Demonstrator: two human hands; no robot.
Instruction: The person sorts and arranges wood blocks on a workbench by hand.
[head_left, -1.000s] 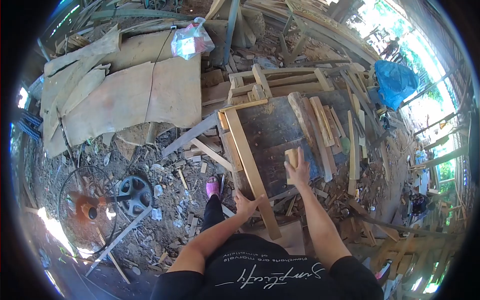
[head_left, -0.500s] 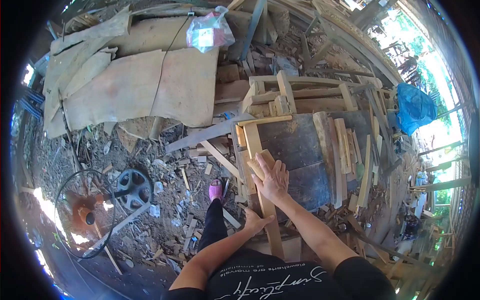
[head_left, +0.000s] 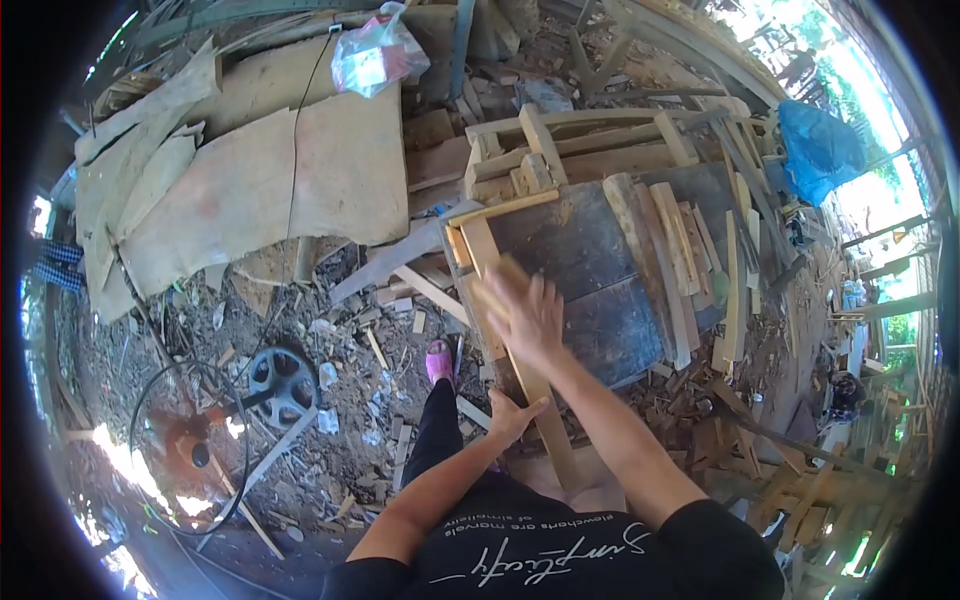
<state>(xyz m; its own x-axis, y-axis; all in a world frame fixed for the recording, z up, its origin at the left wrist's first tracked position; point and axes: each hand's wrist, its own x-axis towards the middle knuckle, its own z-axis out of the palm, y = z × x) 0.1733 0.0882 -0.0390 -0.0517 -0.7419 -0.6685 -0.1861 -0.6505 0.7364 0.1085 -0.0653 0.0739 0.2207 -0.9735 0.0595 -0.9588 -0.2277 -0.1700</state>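
A long pale board (head_left: 555, 445) lies along the left edge of a dark worktable (head_left: 570, 235). My left hand (head_left: 513, 415) grips the board near its lower part, thumb across the top. Higher up, my right hand (head_left: 530, 312) is on a wooden block (head_left: 508, 280) that rests on the board. The hand and block are blurred by motion. A thin wooden strip (head_left: 505, 210) crosses the far end of the board.
Wood strips (head_left: 675, 240) lie on the table's right side. Beyond are a wooden frame (head_left: 540, 145) and a blue bag (head_left: 820, 152). A fan (head_left: 190, 445) and a black wheel (head_left: 282, 385) stand at the left. Scraps cover the ground.
The view has shifted, so the table appears further left and higher. My right hand and the block have turned blurry over the board; my left hand keeps its grip.
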